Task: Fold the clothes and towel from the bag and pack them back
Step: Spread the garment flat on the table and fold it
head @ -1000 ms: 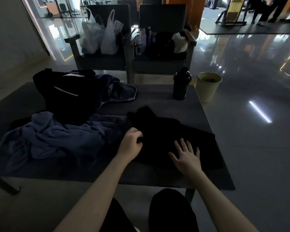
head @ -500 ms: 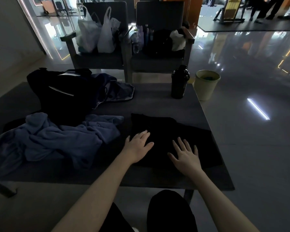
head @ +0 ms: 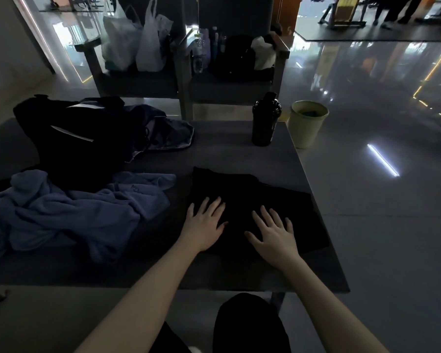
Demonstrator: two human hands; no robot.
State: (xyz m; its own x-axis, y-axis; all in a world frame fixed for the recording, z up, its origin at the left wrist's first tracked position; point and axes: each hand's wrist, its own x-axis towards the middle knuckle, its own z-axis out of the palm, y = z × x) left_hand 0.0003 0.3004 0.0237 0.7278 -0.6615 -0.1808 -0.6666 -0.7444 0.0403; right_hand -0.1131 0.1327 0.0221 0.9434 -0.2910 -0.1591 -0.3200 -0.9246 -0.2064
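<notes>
My left hand (head: 205,225) and right hand (head: 273,234) lay flat with fingers spread, side by side but not touching, pressing the black garment (head: 239,189) on the near right of the dark table (head: 227,154). I judged it best to smooth outward from the middle and square the edges before the next fold. A crumpled blue towel (head: 74,212) lay to the left, with the black bag (head: 74,138) behind it. A dark bottle (head: 265,118) stood at the far edge, and beyond were chairs (head: 138,82) and a glossy floor (head: 367,200).

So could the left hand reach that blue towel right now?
Probably yes: the left hand lies flat on the black garment, and the blue towel is just to its left with nothing between them.
</notes>
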